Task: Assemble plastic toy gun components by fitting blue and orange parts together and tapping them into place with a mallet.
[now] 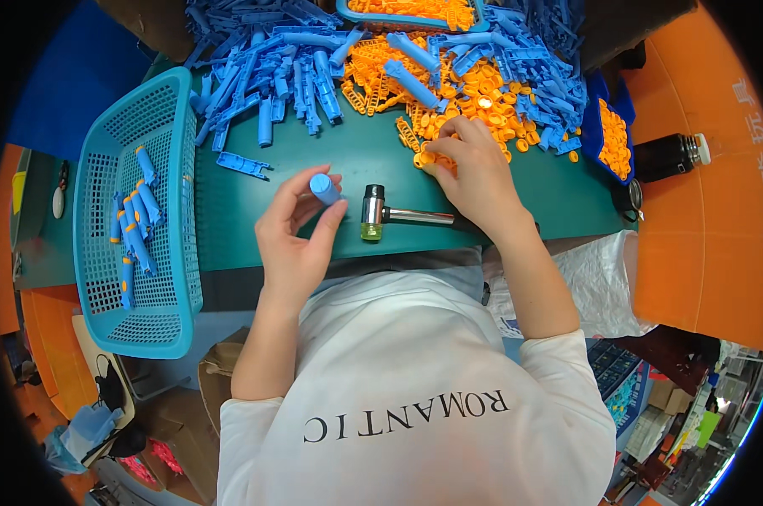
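My left hand (pixel 295 232) is closed around a blue plastic tube (pixel 323 189), its round end tilted up between thumb and fingers. At the near edge of a heap of small round orange caps (pixel 487 110), my right hand (pixel 474 169) pinches an orange cap (pixel 424 158) between thumb and forefinger. Between the hands a small mallet (pixel 373 212) lies on the green table (pixel 238 223); it has a metal head with one black and one yellow-green face, and its metal handle points toward my right hand. A lone blue half-shell (pixel 243 164) lies beyond my left hand.
On the left stands a light-blue mesh basket (pixel 137 333) holding several blue tubes with orange caps. Blue plastic parts (pixel 293 76) and orange ladder-shaped pieces (pixel 366 72) heap up at the back. At right are a dark-blue bin (pixel 595 139) of orange pieces and a black bottle (pixel 661 158).
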{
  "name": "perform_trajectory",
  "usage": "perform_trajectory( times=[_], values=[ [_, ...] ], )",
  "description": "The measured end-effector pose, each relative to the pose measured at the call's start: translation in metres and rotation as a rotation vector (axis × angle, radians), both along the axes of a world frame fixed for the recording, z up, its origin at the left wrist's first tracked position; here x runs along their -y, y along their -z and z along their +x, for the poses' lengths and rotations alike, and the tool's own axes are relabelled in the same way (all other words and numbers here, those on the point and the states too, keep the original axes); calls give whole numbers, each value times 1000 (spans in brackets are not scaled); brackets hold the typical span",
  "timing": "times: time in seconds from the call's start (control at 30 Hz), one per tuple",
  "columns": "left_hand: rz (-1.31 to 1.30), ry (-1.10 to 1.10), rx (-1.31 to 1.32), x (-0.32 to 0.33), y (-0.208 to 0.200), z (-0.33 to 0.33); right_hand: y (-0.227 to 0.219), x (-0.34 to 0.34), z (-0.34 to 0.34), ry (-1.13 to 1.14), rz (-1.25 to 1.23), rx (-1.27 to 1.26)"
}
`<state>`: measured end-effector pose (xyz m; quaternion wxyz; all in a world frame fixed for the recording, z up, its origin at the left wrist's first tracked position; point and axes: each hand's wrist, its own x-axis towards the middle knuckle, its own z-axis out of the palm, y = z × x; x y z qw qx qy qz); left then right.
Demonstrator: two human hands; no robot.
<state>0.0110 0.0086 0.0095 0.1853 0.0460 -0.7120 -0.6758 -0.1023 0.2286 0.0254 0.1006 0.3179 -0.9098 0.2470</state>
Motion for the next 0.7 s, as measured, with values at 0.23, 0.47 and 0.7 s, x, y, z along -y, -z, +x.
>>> perform_trajectory(
  times=[0.23,0.47,0.7],
  values=[
    [-92,15,-82,4,20,8,7,7,-6,-95,-20,-131],
    [-178,-3,-173,6,27,8,-6,61,11,-66,-333,623],
    [-221,72,-232,12,27,10,7,80,-9,-21,-254,659]
  ],
)
